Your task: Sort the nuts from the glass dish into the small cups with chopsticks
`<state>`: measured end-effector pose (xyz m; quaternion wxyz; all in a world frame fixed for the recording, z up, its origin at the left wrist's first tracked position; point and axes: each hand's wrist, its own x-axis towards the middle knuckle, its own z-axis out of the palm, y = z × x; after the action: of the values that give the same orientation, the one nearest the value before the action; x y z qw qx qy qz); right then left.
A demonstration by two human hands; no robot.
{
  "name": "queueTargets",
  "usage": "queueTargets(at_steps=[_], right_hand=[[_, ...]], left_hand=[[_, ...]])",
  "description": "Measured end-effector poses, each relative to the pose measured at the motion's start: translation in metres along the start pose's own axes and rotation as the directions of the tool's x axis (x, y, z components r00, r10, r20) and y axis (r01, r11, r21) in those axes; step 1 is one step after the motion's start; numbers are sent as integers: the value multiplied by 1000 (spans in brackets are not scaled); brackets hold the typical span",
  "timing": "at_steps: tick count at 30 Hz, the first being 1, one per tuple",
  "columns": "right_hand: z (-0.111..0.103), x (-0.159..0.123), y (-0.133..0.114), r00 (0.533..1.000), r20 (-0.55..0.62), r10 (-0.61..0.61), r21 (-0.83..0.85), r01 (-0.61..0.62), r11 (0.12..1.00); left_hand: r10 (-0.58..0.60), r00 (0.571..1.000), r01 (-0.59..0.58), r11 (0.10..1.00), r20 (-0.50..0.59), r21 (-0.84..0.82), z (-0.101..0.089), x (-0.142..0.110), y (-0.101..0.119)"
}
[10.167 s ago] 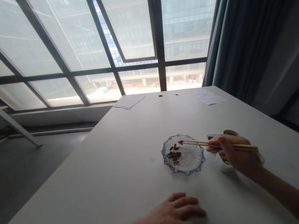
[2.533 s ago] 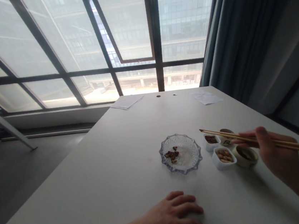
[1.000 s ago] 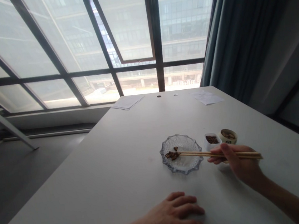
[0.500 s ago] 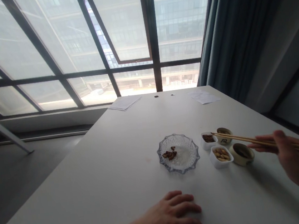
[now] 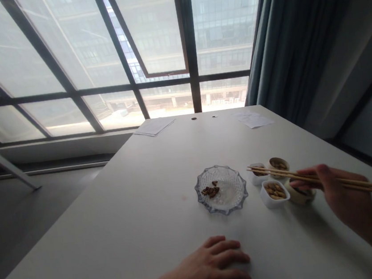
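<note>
Head view, nearest first: the left hand (image 5: 213,261) lies flat and open on the white table (image 5: 114,219), holding nothing. The right hand (image 5: 343,195) is curled around a pair of wooden chopsticks (image 5: 277,173), which reach left above a round cup (image 5: 300,199) and just past a square white bowl of nuts (image 5: 267,201). Their tips hang near a small white bowl (image 5: 258,179), with nothing visible between them. Left of these stands a glass dish (image 5: 218,168) holding a few brown pieces (image 5: 210,192). A second round cup (image 5: 278,163) of nuts sits beyond. Far along the table lie a sheet of paper (image 5: 154,126) and another sheet (image 5: 252,119), below a window (image 5: 160,35) and a dark curtain (image 5: 295,33).
</note>
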<state>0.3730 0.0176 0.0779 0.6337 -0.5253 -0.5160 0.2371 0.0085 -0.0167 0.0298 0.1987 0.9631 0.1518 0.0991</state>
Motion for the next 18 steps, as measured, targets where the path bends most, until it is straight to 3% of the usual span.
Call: queueTargets(at_steps=[2,4,7,11,18], right_hand=[[23,-6,-3,989,146,-26,31,21,999],[48,-11,-5,941,332,-61,64,43,997],[79,-16,-3,875,473,-108,83,78,993],[105,-18,7,831,550,-84,81,47,996],[123,-17,12,852,524,19,88,-76,993]], left_hand=[[5,1000,-5,1000,-2,4,1,0,0],[14,1000,-14,1000,0,23,4,-1,-1],[32,999,-32,998,-2,58,10,-2,-5],[48,999,-46,996,-24,80,17,-4,-9],[56,997,-52,995,-48,82,18,-6,-10]])
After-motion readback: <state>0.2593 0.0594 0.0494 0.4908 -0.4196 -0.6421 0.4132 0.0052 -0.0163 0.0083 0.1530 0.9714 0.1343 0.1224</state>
